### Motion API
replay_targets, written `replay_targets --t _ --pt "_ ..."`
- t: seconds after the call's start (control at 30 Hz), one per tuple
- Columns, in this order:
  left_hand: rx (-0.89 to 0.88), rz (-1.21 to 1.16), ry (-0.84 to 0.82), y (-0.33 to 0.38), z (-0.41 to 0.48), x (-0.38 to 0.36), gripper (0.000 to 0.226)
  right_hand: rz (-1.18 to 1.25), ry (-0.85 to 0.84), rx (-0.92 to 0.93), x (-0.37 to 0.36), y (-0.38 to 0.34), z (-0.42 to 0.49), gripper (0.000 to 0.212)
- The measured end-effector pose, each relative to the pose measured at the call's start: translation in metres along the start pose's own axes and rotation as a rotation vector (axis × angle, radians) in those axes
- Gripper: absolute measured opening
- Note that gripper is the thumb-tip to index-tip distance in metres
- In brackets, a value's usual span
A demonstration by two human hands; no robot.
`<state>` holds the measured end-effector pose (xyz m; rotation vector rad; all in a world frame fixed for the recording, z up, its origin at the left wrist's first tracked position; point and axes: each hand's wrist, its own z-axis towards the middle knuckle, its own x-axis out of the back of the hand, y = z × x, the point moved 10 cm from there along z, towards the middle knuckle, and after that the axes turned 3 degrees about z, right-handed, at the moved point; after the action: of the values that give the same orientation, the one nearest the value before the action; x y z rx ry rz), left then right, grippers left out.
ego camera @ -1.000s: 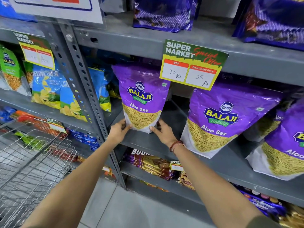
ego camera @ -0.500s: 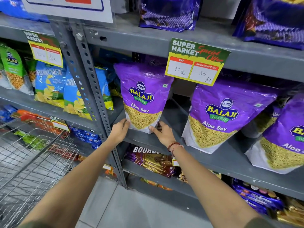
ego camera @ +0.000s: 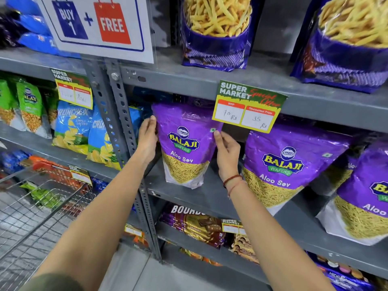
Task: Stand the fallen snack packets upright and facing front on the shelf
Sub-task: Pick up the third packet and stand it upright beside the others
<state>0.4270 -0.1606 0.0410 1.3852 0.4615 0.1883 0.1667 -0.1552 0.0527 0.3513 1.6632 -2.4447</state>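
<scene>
While a wire trolley (ego camera: 37, 208) sits at the far left, the left hand (ego camera: 148, 141) lies flat against the left edge of a purple Aloo Sev packet (ego camera: 184, 143), fingers together, not clamped. That packet stands upright, front outward, on the grey shelf (ego camera: 210, 198). The right hand (ego camera: 227, 156) presses its right edge likewise. Further right, two more Aloo Sev packets (ego camera: 285, 164) lean.
</scene>
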Motion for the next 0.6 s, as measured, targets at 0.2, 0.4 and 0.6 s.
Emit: replay_targets --t 0.2,0.4,0.6 --pt "-0.019 0.001 0.024 0.002 0.011 0.005 0.018 0.027 0.026 -0.008 0.004 0.001 0.001 0.014" --pt "-0.013 0.051 0.013 -0.003 0.001 0.007 0.039 0.052 -0.012 -0.047 0.003 0.008 -0.007 0.012" --pt "0.153 0.265 0.092 -0.080 -0.050 0.024 0.067 -0.079 -0.138 -0.309 0.011 0.083 -0.053 0.037"
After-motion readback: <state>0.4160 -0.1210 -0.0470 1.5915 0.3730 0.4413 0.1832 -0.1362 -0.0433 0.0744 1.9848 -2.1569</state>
